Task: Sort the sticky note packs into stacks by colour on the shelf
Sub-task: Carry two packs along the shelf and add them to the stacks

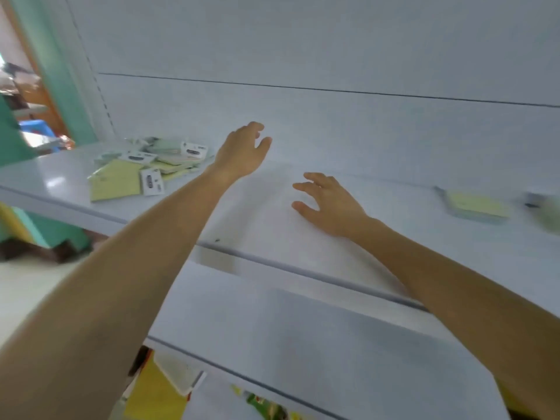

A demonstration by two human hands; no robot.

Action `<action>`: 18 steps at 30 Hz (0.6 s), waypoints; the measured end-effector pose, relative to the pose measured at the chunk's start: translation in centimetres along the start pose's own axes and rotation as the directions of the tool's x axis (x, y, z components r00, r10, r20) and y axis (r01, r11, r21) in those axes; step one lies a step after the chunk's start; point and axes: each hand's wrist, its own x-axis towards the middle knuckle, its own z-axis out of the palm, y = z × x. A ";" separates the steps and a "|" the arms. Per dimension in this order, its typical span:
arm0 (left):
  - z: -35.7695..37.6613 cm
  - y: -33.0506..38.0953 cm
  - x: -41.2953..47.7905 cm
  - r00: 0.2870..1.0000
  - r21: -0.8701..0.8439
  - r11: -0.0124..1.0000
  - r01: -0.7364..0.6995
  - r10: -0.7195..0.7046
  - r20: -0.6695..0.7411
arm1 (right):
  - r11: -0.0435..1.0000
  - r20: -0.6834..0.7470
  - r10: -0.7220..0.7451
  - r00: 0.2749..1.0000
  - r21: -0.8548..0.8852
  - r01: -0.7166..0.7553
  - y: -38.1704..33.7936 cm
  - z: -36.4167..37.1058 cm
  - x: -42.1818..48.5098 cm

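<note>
Hands are hovering empty over the shelf (263,237): my left hand (242,153) and right hand (330,201), fingers spread, between the jumbled packs (145,168) and a yellow pack (474,204).

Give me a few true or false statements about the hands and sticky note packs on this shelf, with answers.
1. The left hand and right hand hold nothing. True.
2. The pile of packs lies left of the left hand. True.
3. The right hand grips a yellow pack. False: the single yellow pack lies on the shelf, apart from it.
4. The pile is sorted by colour. False: yellow and green packs lie jumbled.
</note>
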 end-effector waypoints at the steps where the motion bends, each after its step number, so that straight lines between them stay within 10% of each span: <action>1: -1.5 -2.5 0.0 1.000 -0.002 1.000 0.031 -0.031 -0.003 | 0.999 -0.003 0.000 1.000 0.038 0.000 -2.2 1.0 1.4; 10: -11.5 -20.4 0.4 0.980 0.048 0.979 0.198 -0.197 -0.028 | 0.952 0.076 0.082 0.994 0.290 -0.100 -16.6 7.1 12.9; 18: -13.6 -27.3 1.1 0.878 0.194 0.883 0.428 -0.457 0.139 | 0.727 0.079 0.435 0.897 0.557 -0.402 -18.7 8.6 21.2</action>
